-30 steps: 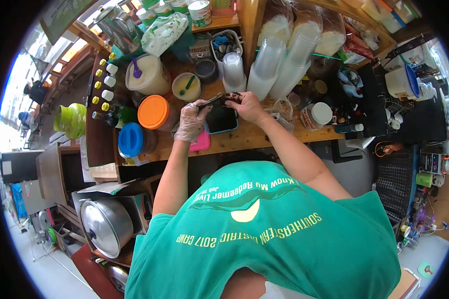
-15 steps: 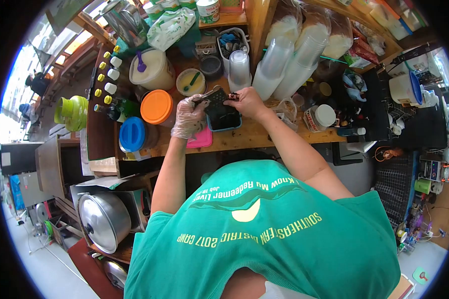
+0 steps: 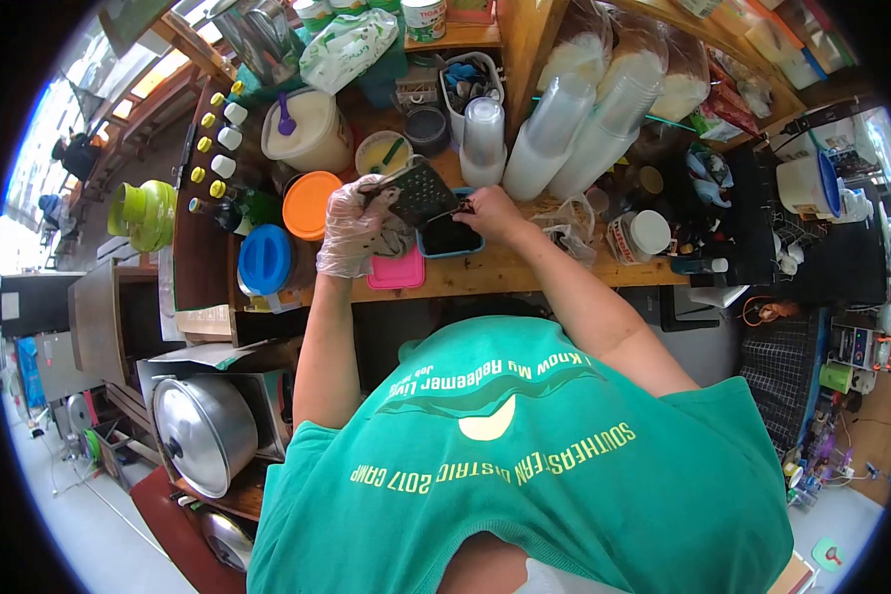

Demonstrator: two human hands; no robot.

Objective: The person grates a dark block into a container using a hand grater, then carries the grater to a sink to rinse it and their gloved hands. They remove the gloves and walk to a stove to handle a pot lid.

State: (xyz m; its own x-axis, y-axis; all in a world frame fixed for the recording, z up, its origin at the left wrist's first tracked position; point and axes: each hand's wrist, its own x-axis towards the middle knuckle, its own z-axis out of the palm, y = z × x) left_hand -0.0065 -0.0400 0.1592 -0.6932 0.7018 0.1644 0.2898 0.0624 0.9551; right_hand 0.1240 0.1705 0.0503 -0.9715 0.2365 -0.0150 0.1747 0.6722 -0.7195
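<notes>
gloved left hand (image 3: 354,230) closed round grater (image 3: 421,191), tilted over blue tub (image 3: 452,254); right hand (image 3: 495,215) pinched shut at grater's edge, any hold unclear. loose glove could let grater slip, knocking tub, spilling dark contents onto table (image 3: 525,270).

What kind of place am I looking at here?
Probably a drinks or dessert stall's prep counter: stacked clear plastic cups, a tub of pale powder with a purple scoop, and a grater held over a dark-filled container.
</notes>
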